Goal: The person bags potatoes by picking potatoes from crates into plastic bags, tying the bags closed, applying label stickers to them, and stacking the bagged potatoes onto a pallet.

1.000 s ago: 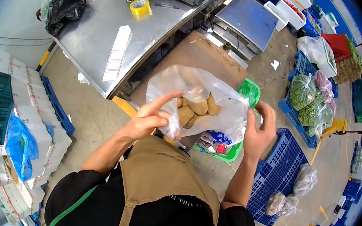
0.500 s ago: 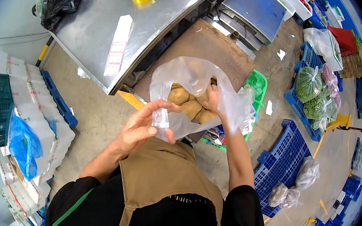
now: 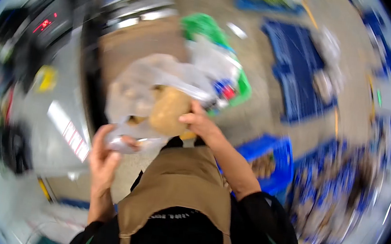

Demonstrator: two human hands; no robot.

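A large tan potato is in my right hand, lifted at the mouth of a translucent plastic bag. The bag rests on a brown board. My left hand pinches the near edge of the bag, to the left of the potato. Through the plastic more rounded shapes show faintly, and motion blur hides their detail.
On the left, a metal table bears yellow tape, a label strip and a black bag. A green basket stands beyond the bag. Rightward are a blue pallet, a blue crate and many bagged goods.
The view has turned to the right, bringing the blue crate into sight. My right hand has reached into the bag and come up with a potato. My left hand still holds the bag's edge.
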